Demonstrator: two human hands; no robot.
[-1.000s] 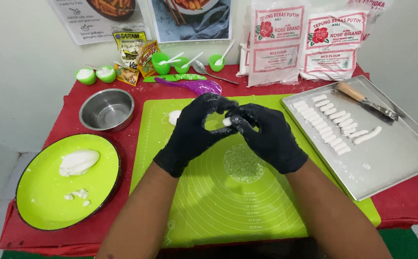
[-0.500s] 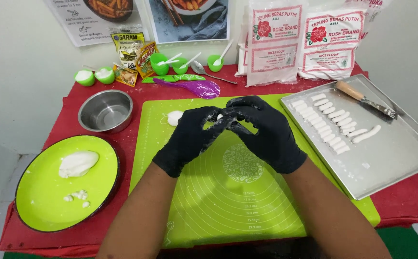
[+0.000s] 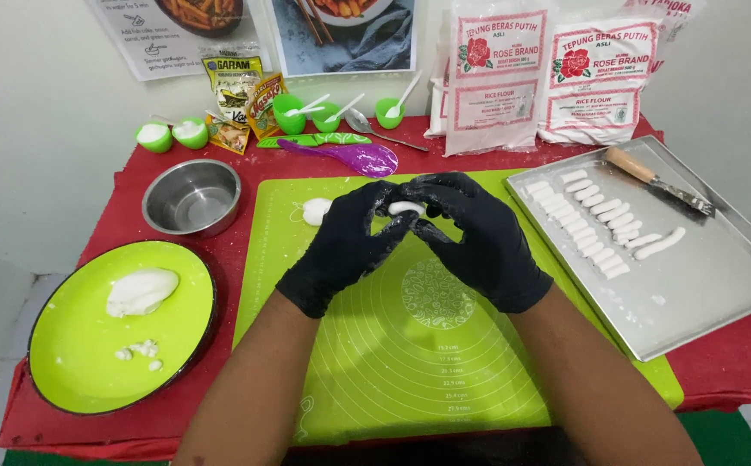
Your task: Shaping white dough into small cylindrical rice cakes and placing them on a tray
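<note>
Both my hands wear black gloves and meet above the green silicone mat (image 3: 444, 362). My left hand (image 3: 345, 246) and my right hand (image 3: 479, 237) pinch a small white dough piece (image 3: 405, 208) between their fingertips. A second small white dough lump (image 3: 315, 210) lies on the mat just left of my left hand. To the right, a metal tray (image 3: 703, 285) holds several short white dough sticks (image 3: 595, 224) in a row. A green plate (image 3: 91, 354) at the left carries a larger dough lump (image 3: 141, 291) and a few crumbs.
An empty steel bowl (image 3: 191, 197) stands behind the plate. A wooden-handled scraper (image 3: 656, 179) rests on the tray. At the back are small green cups (image 3: 172, 135) with spoons, a purple paddle (image 3: 354, 157), seasoning packets (image 3: 246, 95) and two flour bags (image 3: 539, 78).
My hands have stayed together over the mat, working the small dough piece between the fingertips; it now shows more clearly between them. Nothing else has moved.
</note>
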